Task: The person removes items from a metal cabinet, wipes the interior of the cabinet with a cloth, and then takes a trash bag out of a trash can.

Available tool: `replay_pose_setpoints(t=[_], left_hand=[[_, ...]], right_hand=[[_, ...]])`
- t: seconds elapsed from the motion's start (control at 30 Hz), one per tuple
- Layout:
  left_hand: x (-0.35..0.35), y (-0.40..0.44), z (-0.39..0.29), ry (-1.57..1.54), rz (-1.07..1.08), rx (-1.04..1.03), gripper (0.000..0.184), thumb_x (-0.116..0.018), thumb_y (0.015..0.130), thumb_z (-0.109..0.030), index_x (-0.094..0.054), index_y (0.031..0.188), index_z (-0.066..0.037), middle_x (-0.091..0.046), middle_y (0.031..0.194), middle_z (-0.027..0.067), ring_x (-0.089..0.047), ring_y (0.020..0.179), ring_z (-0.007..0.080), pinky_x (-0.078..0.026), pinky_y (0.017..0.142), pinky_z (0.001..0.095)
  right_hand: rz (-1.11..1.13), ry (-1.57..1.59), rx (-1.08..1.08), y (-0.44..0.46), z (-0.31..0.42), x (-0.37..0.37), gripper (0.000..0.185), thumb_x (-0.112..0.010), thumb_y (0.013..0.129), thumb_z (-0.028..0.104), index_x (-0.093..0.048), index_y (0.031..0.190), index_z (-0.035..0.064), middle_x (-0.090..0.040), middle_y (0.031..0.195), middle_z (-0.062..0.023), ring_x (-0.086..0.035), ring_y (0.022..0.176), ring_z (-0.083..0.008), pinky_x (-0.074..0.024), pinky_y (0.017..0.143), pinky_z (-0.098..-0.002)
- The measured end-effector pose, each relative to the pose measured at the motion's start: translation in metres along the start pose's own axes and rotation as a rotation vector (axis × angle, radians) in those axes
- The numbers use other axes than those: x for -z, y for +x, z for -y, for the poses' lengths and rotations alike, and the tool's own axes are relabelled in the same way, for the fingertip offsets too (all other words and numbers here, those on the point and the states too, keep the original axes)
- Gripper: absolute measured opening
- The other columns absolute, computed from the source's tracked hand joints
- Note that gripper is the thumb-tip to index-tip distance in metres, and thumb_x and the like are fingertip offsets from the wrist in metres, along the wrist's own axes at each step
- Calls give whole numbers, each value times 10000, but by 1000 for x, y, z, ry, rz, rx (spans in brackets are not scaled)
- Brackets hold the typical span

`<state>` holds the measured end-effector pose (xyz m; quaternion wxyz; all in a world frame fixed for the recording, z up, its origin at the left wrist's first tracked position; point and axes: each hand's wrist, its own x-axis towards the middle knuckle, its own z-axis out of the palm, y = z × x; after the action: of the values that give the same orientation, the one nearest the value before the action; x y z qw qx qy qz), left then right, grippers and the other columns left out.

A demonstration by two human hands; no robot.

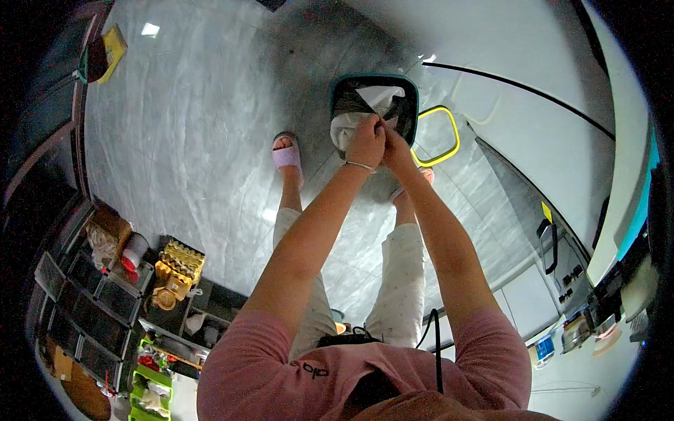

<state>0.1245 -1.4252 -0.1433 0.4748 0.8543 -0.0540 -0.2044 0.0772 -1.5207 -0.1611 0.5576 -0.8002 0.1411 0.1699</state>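
A square trash bin (334, 95) with a dark liner and a teal rim stands on the floor ahead of me, with white crumpled material inside. My left hand (366, 144) and my right hand (395, 146) meet over the bin's near side. Their fingers are pressed together at the dark bag (351, 104), pinching its gathered edge. A thin bracelet circles my left wrist. Just right of the bin, a yellow rounded-square ring (456, 133) lies on the floor.
Grey tiled floor (189, 140) spreads around my slippered feet. At the lower left are shelves with egg trays (182, 259) and a green basket (151, 389). A white panel (519, 42) rises at the upper right, and a counter with utensils is at the lower right.
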Motion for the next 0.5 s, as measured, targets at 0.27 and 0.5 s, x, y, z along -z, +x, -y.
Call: replay_pose_setpoints(t=[0.27, 0.5], left_hand=[[5, 5, -25, -63, 247, 328, 349, -456, 827, -309, -531, 850, 32, -556, 815, 215, -534, 767, 358, -408, 683, 411], [39, 9, -43, -639, 98, 678, 185, -440, 819, -163, -554, 777, -24, -551, 657, 77, -507, 580, 170, -407, 566, 318]], right_hand=[[-125, -762, 92, -49, 77, 19, 267, -548, 669, 91, -532, 928, 31, -509, 924, -134, -479, 903, -304, -338, 836, -385], [-194, -373, 220, -68, 106, 41, 361, -518, 702, -24, -494, 1059, 28, -464, 1134, -159, -427, 1084, -312, -374, 873, -377]])
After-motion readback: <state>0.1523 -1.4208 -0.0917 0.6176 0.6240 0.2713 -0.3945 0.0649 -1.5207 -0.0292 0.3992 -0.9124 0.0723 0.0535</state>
